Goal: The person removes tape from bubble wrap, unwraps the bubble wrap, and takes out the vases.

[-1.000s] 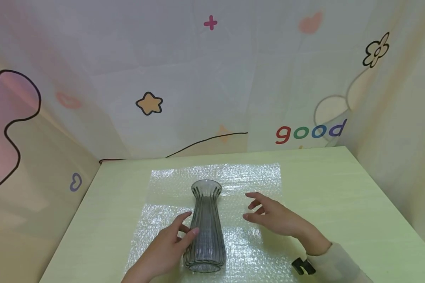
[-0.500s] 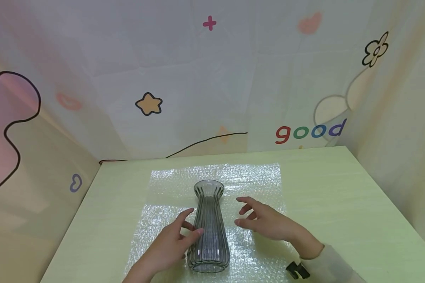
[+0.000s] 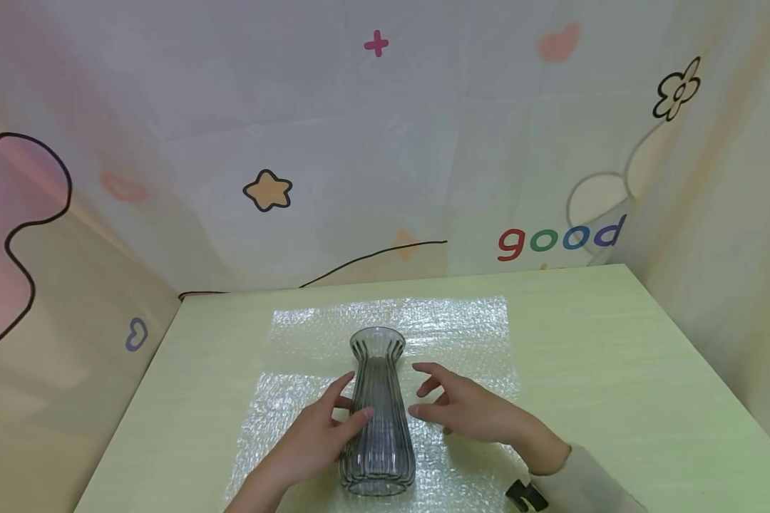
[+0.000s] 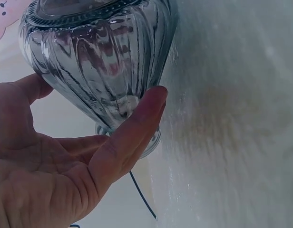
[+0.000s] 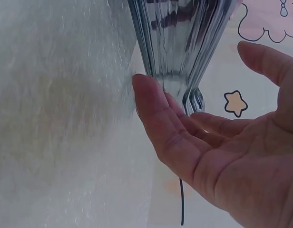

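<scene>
A grey ribbed glass vase [image 3: 378,420] lies on its side on a sheet of bubble wrap [image 3: 462,320], its flared mouth pointing away and its base toward me. My left hand [image 3: 314,434] is at the vase's left side, thumb over the upper surface, the other fingers along the side. In the left wrist view the vase [image 4: 99,61] sits between the thumb and the loosely bent fingers. To the right of the vase, my right hand [image 3: 468,406] has its thumb and fingers spread, fingertips a short way from the glass. It holds nothing.
The bubble wrap lies on a pale green table [image 3: 571,342]. A patterned curtain [image 3: 334,142] with printed drawings closes off the back and both sides. A black clip [image 3: 526,494] is beside the right sleeve [image 3: 584,484].
My right hand has moved left, closer to the vase. The vase has shifted slightly right, and my left hand has moved a little right with it, its thumb further over the glass.
</scene>
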A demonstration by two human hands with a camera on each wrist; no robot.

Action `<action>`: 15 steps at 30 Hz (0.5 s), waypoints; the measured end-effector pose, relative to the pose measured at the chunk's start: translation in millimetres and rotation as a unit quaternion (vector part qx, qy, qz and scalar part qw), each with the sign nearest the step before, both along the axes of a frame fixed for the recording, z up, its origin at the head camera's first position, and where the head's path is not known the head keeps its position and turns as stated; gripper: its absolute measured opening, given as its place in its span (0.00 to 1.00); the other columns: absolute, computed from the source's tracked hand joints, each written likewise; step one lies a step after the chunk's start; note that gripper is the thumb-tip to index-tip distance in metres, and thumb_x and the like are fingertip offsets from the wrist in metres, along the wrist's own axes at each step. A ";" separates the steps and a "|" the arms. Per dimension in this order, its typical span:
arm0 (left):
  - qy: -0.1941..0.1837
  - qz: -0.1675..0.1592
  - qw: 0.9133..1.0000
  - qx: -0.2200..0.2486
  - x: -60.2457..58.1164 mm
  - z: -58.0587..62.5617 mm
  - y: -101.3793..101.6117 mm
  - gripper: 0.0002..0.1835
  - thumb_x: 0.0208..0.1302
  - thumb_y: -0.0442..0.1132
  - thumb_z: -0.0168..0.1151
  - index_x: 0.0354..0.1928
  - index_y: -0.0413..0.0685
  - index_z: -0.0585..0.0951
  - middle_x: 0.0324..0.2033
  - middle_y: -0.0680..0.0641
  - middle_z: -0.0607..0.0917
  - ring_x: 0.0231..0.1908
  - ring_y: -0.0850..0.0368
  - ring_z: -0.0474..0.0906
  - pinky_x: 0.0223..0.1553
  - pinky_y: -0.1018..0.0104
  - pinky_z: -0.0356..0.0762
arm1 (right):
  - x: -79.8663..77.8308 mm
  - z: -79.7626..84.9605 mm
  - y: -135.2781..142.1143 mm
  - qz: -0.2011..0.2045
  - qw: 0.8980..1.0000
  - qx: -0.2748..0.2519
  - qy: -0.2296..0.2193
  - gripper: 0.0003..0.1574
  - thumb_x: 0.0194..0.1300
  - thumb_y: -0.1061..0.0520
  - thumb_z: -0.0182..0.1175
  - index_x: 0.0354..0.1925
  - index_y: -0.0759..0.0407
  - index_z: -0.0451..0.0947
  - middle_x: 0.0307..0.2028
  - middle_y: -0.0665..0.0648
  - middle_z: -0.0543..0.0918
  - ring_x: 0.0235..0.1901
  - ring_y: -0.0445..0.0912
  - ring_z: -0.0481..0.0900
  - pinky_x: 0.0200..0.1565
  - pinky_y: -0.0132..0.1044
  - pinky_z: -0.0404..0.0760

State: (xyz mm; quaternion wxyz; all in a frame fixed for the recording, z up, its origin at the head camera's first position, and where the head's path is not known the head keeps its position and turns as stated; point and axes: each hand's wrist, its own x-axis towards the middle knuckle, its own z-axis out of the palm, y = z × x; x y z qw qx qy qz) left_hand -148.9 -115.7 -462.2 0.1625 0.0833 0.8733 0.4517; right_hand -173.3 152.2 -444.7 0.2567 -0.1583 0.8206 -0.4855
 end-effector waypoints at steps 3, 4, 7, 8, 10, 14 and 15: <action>-0.019 0.003 1.000 0.014 -2.4 -0.1 0.9 0.43 0.63 0.66 0.55 0.75 0.62 0.52 0.58 0.42 0.77 0.45 0.51 0.81 0.36 0.59 0.81 | -0.4 -2.1 -3.9 0.000 1.000 -0.007 -0.011 0.48 0.64 0.38 0.61 0.74 0.48 0.53 0.57 0.61 0.74 0.39 0.51 0.81 0.40 0.44 0.83; -0.026 0.005 0.999 0.019 -3.2 0.0 1.1 0.43 0.63 0.66 0.55 0.75 0.63 0.52 0.59 0.41 0.76 0.46 0.50 0.81 0.35 0.59 0.81 | -0.5 -2.6 -5.3 -0.002 1.000 -0.008 -0.015 0.49 0.64 0.38 0.61 0.74 0.48 0.52 0.57 0.60 0.74 0.39 0.51 0.81 0.39 0.44 0.83; -0.044 0.008 0.999 0.030 -6.6 -0.7 1.3 0.43 0.63 0.66 0.55 0.75 0.64 0.52 0.60 0.40 0.74 0.46 0.49 0.81 0.35 0.58 0.82 | -1.4 -4.4 -9.4 -0.009 1.000 -0.007 -0.026 0.50 0.63 0.36 0.61 0.75 0.47 0.51 0.57 0.60 0.74 0.39 0.51 0.81 0.38 0.43 0.83; -0.047 0.009 0.998 0.033 -7.9 -1.1 1.3 0.43 0.63 0.67 0.55 0.75 0.65 0.52 0.61 0.40 0.74 0.46 0.48 0.81 0.35 0.57 0.82 | -1.7 -4.7 -10.8 -0.012 0.999 -0.007 -0.029 0.51 0.63 0.36 0.61 0.75 0.47 0.51 0.58 0.60 0.74 0.39 0.51 0.81 0.37 0.43 0.84; -0.050 0.009 0.998 0.036 -10.7 -2.2 1.2 0.43 0.63 0.67 0.54 0.75 0.66 0.52 0.61 0.40 0.73 0.47 0.48 0.81 0.36 0.56 0.83 | -2.6 -5.7 -13.4 -0.016 0.999 -0.007 -0.036 0.51 0.63 0.34 0.60 0.75 0.47 0.50 0.59 0.60 0.74 0.39 0.51 0.82 0.37 0.44 0.84; -0.057 0.009 0.997 0.045 -15.9 -4.3 1.4 0.43 0.62 0.68 0.54 0.75 0.67 0.52 0.61 0.40 0.73 0.48 0.48 0.80 0.37 0.55 0.83 | -4.6 -7.6 -18.4 -0.022 0.998 -0.019 -0.051 0.54 0.62 0.32 0.59 0.75 0.49 0.49 0.60 0.61 0.73 0.41 0.51 0.83 0.36 0.44 0.85; -0.060 0.010 0.997 0.049 -17.2 -5.0 1.6 0.43 0.62 0.68 0.53 0.75 0.67 0.52 0.61 0.39 0.73 0.48 0.48 0.80 0.37 0.55 0.82 | -5.1 -8.1 -19.6 -0.022 0.998 -0.026 -0.056 0.54 0.62 0.32 0.59 0.75 0.49 0.49 0.60 0.61 0.73 0.42 0.51 0.83 0.36 0.45 0.85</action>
